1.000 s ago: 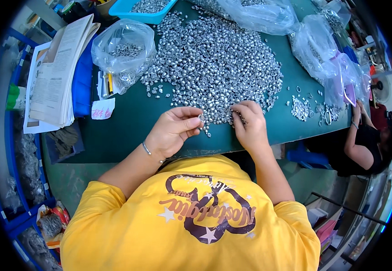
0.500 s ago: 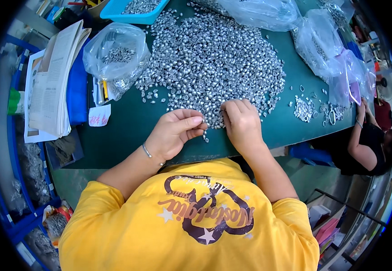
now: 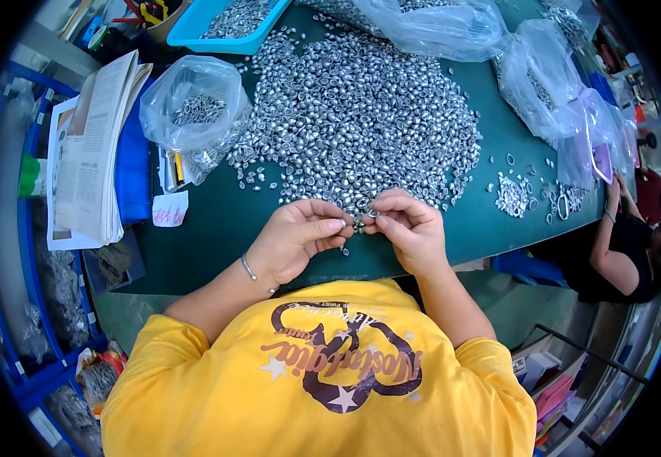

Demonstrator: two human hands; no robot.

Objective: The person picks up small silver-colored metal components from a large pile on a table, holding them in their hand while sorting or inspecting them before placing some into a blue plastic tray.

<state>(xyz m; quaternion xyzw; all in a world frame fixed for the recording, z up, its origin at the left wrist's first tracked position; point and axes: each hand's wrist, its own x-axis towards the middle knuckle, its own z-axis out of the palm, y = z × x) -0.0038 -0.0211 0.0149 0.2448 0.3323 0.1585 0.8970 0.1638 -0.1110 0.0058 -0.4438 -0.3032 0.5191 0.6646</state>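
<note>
A large heap of small silver metal pieces (image 3: 361,114) spreads over the dark green tabletop (image 3: 216,244); many look rounded and hollow. At its near edge my left hand (image 3: 296,238) is closed, thumb against forefinger, on a small silver metal piece (image 3: 343,223). Close beside it, my right hand (image 3: 414,232) pinches a small ring-like silver metal piece (image 3: 373,214). The fingertips of both hands nearly meet. One loose piece (image 3: 345,251) lies on the table just below them.
Left of the heap stands an open clear plastic bag (image 3: 197,137) of metal parts; behind it sits a light-blue tray (image 3: 231,46). Papers (image 3: 91,160) lean at far left. More filled bags (image 3: 532,84) line the right. A smaller pile (image 3: 513,194) lies near another person's arm (image 3: 608,228).
My right hand has come back from the heap's edge toward my left hand and now pinches a ring-like piece. The left hand keeps its pinch, nearly in place.
</note>
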